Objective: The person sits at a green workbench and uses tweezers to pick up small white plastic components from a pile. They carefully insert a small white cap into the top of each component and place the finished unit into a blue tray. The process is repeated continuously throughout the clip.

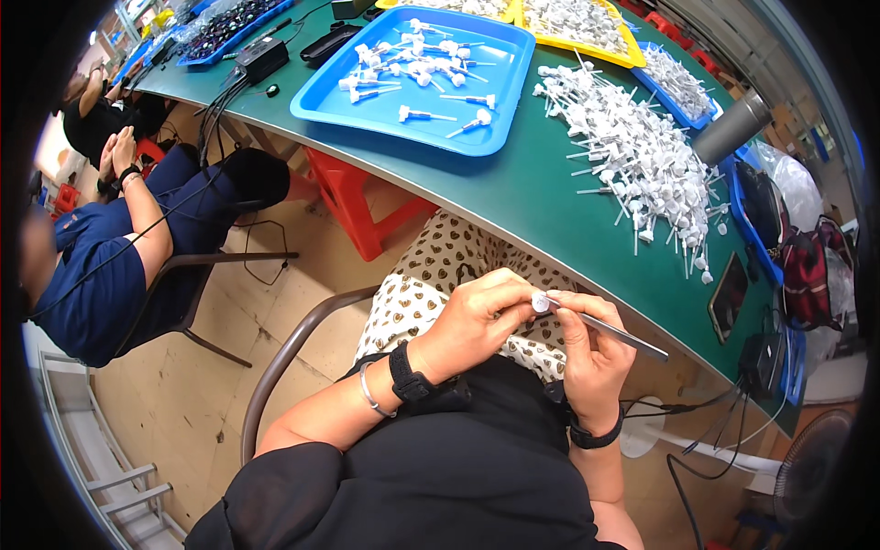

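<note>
Over my lap, my left hand (469, 323) pinches a small white round-headed plastic part (540, 302) between thumb and fingertips. My right hand (594, 359) grips a slim flat metal tool, which looks like tweezers (634, 341); its tip meets the white part and its other end sticks out to the right. Ahead on the table stands a blue tray (335, 112) with several similar white parts with thin stems. A large heap of the same white parts (632, 151) lies on the table to its right.
The green table (536, 197) has its near edge just past my knees. Yellow trays (632, 53) of white parts, a grey cylinder (733, 126) and a phone (729, 298) are on it. A red stool (353, 197) stands underneath. Another person (119, 275) sits at left.
</note>
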Action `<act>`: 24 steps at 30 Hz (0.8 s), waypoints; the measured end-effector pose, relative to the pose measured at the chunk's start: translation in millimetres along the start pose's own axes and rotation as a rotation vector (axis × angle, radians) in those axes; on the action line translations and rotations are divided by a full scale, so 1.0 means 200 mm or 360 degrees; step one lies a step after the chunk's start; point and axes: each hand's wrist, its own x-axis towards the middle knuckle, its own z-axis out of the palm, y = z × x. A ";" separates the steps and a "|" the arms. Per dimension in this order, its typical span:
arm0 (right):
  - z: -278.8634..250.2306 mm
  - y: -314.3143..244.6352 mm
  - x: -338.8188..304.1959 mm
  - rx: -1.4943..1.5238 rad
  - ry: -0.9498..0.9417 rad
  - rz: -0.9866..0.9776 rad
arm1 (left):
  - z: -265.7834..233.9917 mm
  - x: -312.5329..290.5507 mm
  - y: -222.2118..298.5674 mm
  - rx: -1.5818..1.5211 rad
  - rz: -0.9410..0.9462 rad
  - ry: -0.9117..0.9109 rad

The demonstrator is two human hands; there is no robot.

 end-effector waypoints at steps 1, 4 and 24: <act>0.00 0.00 0.00 -0.0010 0.0007 -0.0014 | 0.00 0.00 0.00 0.0010 0.0001 -0.0010; 0.00 0.01 0.00 -0.0013 -0.0006 -0.0045 | 0.00 0.00 0.00 -0.0015 -0.0008 -0.0003; 0.00 0.00 -0.01 0.0198 0.0026 0.0194 | 0.00 -0.01 -0.01 -0.0013 -0.0005 0.0022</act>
